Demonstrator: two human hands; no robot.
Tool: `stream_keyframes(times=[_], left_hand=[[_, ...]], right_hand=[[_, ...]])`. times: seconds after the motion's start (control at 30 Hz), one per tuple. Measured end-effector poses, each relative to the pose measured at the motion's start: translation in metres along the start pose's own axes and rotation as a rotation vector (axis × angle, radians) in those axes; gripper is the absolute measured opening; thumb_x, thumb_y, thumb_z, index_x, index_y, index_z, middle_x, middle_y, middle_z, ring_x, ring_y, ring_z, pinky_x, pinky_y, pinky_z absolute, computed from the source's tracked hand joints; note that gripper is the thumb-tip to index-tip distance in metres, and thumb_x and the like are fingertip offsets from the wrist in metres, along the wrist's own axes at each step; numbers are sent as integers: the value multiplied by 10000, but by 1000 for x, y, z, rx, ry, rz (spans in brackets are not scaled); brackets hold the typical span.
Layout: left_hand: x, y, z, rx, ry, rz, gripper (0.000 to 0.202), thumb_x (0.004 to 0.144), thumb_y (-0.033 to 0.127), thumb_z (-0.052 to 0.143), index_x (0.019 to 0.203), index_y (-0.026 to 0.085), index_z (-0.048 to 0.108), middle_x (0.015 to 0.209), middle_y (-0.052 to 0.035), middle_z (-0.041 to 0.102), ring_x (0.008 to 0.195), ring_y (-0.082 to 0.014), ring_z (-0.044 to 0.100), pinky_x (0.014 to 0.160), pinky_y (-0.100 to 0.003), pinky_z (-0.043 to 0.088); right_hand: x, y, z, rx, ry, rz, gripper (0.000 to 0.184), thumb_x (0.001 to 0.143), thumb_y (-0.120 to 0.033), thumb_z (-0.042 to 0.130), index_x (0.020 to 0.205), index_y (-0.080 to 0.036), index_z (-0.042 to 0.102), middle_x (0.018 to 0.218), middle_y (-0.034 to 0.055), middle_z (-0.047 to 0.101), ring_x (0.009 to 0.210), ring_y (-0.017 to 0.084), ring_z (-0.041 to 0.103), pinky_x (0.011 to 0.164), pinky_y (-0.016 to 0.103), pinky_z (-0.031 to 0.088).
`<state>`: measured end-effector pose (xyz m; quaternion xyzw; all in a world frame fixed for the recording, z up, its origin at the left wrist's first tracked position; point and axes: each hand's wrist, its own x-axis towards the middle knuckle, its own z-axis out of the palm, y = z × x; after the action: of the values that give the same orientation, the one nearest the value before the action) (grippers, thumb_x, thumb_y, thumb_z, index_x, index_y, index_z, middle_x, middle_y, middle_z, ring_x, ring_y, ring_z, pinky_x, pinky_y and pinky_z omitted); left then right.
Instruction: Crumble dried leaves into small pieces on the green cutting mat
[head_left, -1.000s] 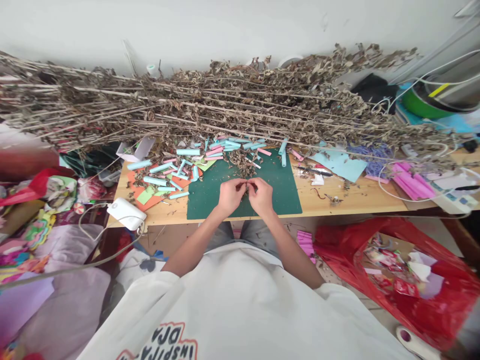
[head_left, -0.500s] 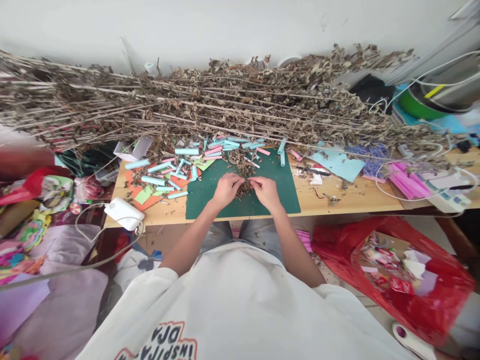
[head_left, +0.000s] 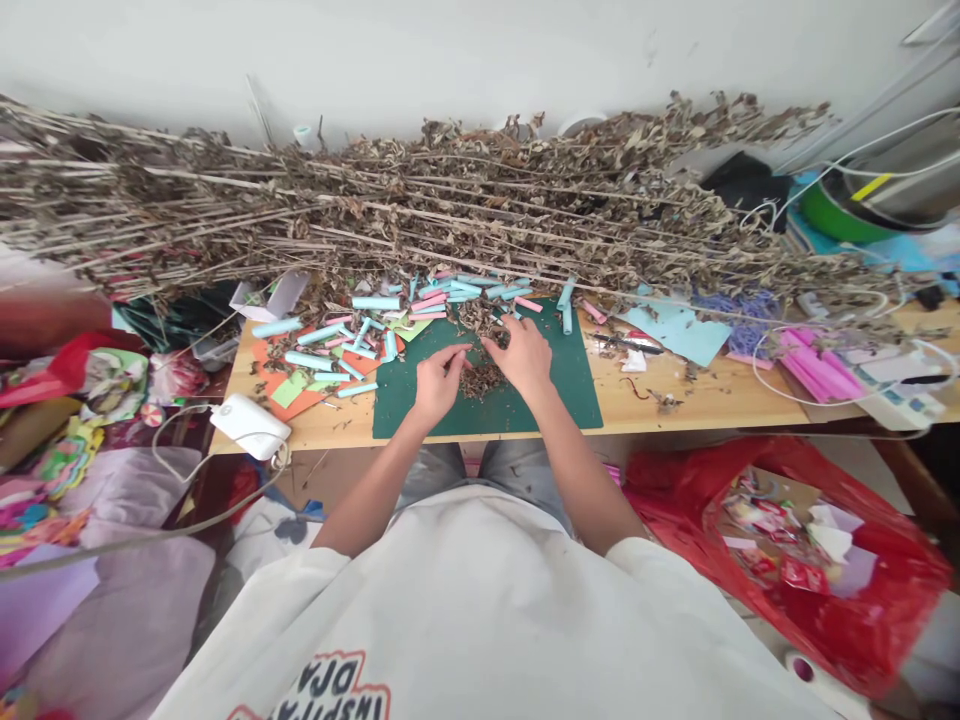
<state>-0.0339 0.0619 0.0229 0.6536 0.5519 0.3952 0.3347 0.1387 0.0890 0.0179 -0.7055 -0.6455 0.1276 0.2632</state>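
Grip's apart on our right hand [head_left: 526, 356], can't tell on our left hand [head_left: 439, 380]; let's pinch dry leaves [head_left: 481, 382] lightly.

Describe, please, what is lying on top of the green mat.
On the green mat lie crumbled dry leaves, with pink and blue rolls near its far edge. What is beneath the left hand and right hand cannot be seen.

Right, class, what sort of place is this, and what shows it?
Probably a craft workspace: a dark-green rectangular cutting mat, small light-blue and pink tubes, seemingly paper, and long brown dried plant stalks heaped behind them.
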Motion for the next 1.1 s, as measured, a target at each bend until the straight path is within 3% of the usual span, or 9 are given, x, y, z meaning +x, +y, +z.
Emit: stream_keyframes(times=[0.1, 0.2, 0.27, 0.43, 0.6, 0.77, 0.9, 1.0, 1.1], left_hand=[[-4, 2, -3, -34, -2, -26, 326, 936, 366, 482, 1061, 184, 722, 760, -22, 719, 600, -115, 560, 648, -223, 446], [-7, 1, -4, -50, 0, -38, 331, 933, 375, 482, 1055, 183, 722, 750, -24, 719, 625, -120, 583, 664, -221, 452], [-9, 0, -3, -68, 4, -42, 338, 933, 378, 477, 1064, 179, 717, 741, -23, 715, 641, -125, 594, 653, -220, 447], [-9, -3, 3, -90, 1, -50, 340, 927, 380, 485, 1058, 166, 715, 732, -22, 714, 590, -116, 565, 593, -220, 423], [-7, 1, 5, -125, -15, -58, 329, 918, 381, 498, 1037, 171, 721, 731, -28, 715, 620, -126, 599, 597, -222, 445], [-7, 8, 8, -315, -43, -154, 339, 896, 410, 547, 1041, 153, 716, 777, -55, 730, 686, -147, 657, 671, -252, 525], [-11, 16, 14, -529, -24, -215, 518, 832, 466, 648, 1252, 164, 624, 1150, -111, 706, 942, -207, 697, 833, -325, 572], [-15, 21, 18, -548, -60, -168, 623, 763, 416, 743, 1322, 195, 580, 1301, -103, 634, 1084, -242, 661, 924, -347, 551], [-18, 20, 20, -483, -63, -159, 503, 755, 363, 753, 1217, 181, 668, 1207, -88, 691, 1051, -250, 675, 932, -351, 547]], right_hand=[[13, -1, 11, -68, -29, -30, 527, 745, -424, 747, 1213, -220, 620, 1198, 171, 545, 891, 278, 636, 729, 384, 511], [21, 5, 20, -66, -68, -34, 267, 780, -244, 696, 1045, -212, 703, 1069, 144, 620, 839, 248, 636, 733, 368, 507], [24, 12, 21, -14, -49, -15, 199, 804, -173, 623, 974, -193, 725, 973, 130, 658, 819, 240, 634, 763, 370, 500], [35, 30, 12, 244, 103, 57, 215, 802, -207, 564, 908, -152, 743, 888, 97, 723, 728, 201, 616, 781, 348, 488], [40, 34, 2, 544, 113, 194, 253, 743, -309, 630, 900, -150, 748, 941, 76, 744, 688, 162, 591, 729, 319, 491], [23, 12, -8, 994, -13, 325, 390, 707, -434, 697, 980, -157, 727, 944, 63, 730, 679, 141, 602, 575, 254, 471], [-5, -13, -11, 1122, -172, 287, 425, 696, -485, 734, 1003, -191, 727, 876, 31, 728, 712, 159, 639, 595, 263, 501], [-23, -23, -7, 1138, -128, 245, 392, 707, -472, 734, 987, -197, 732, 953, 41, 741, 858, 201, 672, 729, 313, 548], [-35, -24, -2, 1102, -44, 223, 360, 728, -464, 720, 958, -188, 737, 993, 54, 744, 960, 223, 668, 843, 349, 547]])
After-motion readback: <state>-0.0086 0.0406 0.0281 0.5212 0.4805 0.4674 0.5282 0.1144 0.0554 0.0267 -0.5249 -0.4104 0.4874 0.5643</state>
